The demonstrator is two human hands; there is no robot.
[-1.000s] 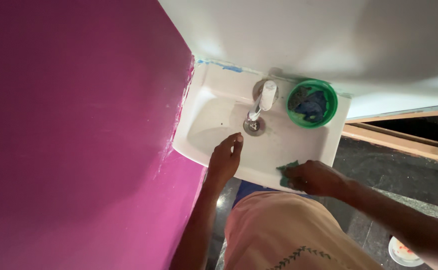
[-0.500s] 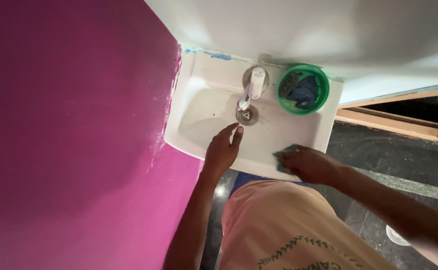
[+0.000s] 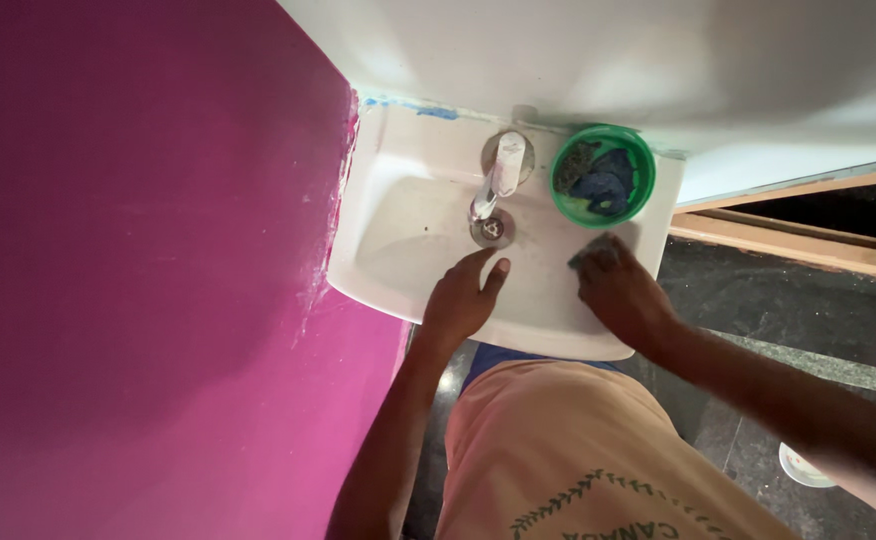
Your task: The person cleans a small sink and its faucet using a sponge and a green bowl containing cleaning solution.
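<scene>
At sink (image 3: 378, 262) rim: left hand (image 3: 463, 295) spread flat; right hand (image 3: 623, 295) pressing scrub pad (image 3: 590, 251).

Dim, warm indoor light — soft glare on the white wall (image 3: 598, 50), slight motion blur.

We see a magenta wall (image 3: 138, 250) on our left, a white wall (image 3: 608, 50) ahead, dark polished stone floor (image 3: 808, 310) at right, and a wooden frame (image 3: 788, 235) along it.
</scene>
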